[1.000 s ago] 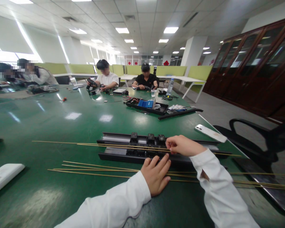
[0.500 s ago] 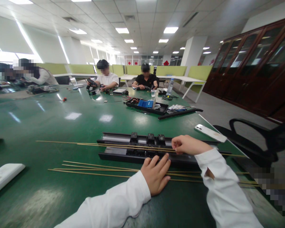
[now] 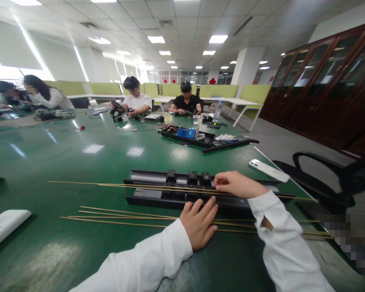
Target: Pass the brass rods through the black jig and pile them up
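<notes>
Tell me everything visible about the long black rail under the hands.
The long black plastic-looking rail lies flat on the green table, lengthwise left to right. Three small black blocks sit in it mid-length, silvery strip at left. Thin brass-coloured rods lie along it. The right hand pinches there; the left hand rests at its near edge.

Both arms wear long white sleeves of a smooth, shirt-like cloth, loose and creased along the forearm. Each sleeve ends in a plain cuff at the wrist. The right cuff gapes at its slit. The left hand [image 3: 199,224] and the right hand [image 3: 235,185] are bare, with no gloves, rings or watch showing.
</notes>
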{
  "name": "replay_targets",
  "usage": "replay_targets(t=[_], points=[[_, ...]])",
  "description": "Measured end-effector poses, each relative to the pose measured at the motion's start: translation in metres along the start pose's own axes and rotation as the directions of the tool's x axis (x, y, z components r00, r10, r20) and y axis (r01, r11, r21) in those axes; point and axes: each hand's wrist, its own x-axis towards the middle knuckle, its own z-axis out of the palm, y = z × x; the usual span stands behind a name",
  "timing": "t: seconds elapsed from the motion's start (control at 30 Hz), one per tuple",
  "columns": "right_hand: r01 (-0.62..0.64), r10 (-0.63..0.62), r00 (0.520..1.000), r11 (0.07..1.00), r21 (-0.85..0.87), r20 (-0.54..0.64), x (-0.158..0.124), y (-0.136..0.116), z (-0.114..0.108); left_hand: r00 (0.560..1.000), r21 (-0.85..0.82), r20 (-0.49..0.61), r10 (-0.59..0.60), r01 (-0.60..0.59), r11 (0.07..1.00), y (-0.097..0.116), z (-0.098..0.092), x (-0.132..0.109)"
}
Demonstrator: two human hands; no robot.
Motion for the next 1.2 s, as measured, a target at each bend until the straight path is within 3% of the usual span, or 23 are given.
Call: replay_targets(t=[0.17, 0.43, 1.2], points=[[0.042, -0.042, 0.999, 0.999, -0.029, 0.005, 0.006, -0.012, 0.009, 1.0, -0.014, 0.013, -0.007, 0.007, 1.0, 0.002, 0.0, 0.002], [0.081, -0.081, 0.997, 0.997, -0.011, 0.015, 0.011, -0.006, 0.014, 1.0, -0.007, 0.023, -0.013, 0.013, 1.0, 0.004, 0.0, 0.003], [-0.063, 0.046, 0.99, 0.989, 0.133, 0.133, 0.001, 0.018, 0.005, 1.0, 0.015, -0.013, 0.001, 0.0, 1.0, 0.0, 0.0, -0.001]])
